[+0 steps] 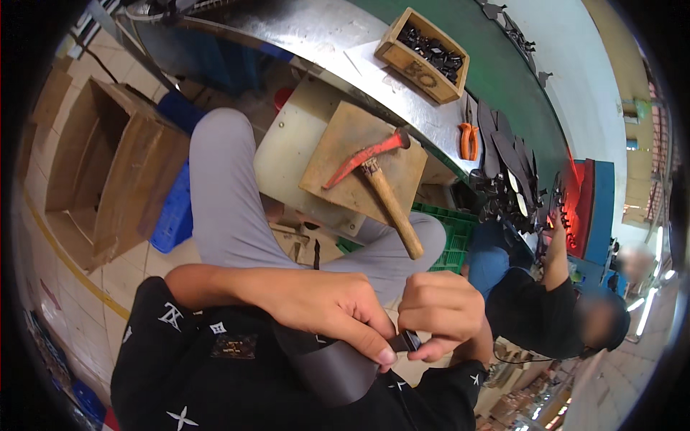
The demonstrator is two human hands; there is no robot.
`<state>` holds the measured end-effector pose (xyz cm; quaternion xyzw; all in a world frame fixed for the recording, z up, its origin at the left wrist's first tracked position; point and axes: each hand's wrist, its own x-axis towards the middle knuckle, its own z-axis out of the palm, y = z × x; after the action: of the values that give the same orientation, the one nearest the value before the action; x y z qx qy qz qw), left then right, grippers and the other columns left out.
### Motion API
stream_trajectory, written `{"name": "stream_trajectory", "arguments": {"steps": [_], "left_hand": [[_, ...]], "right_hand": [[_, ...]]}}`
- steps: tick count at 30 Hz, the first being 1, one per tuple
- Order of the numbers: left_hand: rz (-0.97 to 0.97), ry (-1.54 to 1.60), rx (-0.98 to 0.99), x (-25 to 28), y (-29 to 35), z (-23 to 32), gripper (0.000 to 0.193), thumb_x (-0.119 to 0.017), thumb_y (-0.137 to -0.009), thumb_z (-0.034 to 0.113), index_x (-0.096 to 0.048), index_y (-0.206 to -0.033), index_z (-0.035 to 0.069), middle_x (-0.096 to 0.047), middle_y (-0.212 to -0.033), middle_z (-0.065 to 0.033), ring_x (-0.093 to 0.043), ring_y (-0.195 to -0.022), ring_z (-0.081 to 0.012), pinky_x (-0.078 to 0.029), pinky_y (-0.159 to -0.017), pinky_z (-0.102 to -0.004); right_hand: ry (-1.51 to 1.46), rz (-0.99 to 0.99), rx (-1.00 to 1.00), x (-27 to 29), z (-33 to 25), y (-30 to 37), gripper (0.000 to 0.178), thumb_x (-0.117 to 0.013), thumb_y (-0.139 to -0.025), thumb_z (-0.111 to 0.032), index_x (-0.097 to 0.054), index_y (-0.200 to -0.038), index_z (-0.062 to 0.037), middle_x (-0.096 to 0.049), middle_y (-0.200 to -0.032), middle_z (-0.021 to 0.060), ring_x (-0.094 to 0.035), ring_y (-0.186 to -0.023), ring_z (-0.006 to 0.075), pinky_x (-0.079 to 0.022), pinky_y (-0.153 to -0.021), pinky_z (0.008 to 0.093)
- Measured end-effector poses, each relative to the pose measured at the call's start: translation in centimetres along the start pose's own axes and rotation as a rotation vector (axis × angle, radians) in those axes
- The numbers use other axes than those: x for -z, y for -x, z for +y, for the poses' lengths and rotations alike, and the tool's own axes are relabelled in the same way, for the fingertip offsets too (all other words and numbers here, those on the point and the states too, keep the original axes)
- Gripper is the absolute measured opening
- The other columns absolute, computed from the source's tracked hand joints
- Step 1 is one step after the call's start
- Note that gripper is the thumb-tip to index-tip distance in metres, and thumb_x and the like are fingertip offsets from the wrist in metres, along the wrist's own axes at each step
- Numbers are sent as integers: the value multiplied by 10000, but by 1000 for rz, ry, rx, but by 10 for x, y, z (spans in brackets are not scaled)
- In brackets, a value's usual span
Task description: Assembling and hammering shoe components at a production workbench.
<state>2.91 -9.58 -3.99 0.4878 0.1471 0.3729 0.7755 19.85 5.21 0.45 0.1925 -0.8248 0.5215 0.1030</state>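
In front of my chest, my left hand (330, 307) is closed, thumb and fingers pinching a smooth dark strap (336, 373). The strap's wide part curves below that hand, and its narrow end points toward my right hand (442, 310). My right hand is also closed, with thumb and curled fingers around a small glossy black piece (410, 340) at the strap's end. Fingers partly hide this piece, so its exact kind is unclear. Beyond my hands, a hammer (390, 205) with a red head and wooden handle lies on a square wooden board (338, 140).
A wooden box (424, 75) of small black parts stands on the metal-edged bench (302, 32). Orange-handled pliers (468, 141) and dark sole-shaped pieces (492, 136) lie beside it. A cardboard box (136, 179) stands left. A co-worker (543, 309) reaches toward a red-lit machine at right.
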Motion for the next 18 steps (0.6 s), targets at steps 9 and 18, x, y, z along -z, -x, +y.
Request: {"name": "stream_trajectory", "arguments": {"steps": [9,18], "left_hand": [[-62,-189,-164,-11,10,-5,355,-615,-1032,258,-648,-864,-52,-627,-742,-165,-606,-682,-306,-464,-636,-381],[11,-234,8,-2,16,11,340,-637,-1021,301,-730,-1002,-26,-645,-735,-138,-611,-645,-242,-439,-586,-364]], "right_hand": [[37,-125,26,-4,-23,-5,463,-823,-864,-372,-662,-831,61,-587,-697,99,-499,-494,198,-383,-410,295],[38,-132,54,-1,-4,-17,357,-768,-897,-256,-638,-941,73,-568,-783,115,-562,-614,253,-450,-454,326]]}}
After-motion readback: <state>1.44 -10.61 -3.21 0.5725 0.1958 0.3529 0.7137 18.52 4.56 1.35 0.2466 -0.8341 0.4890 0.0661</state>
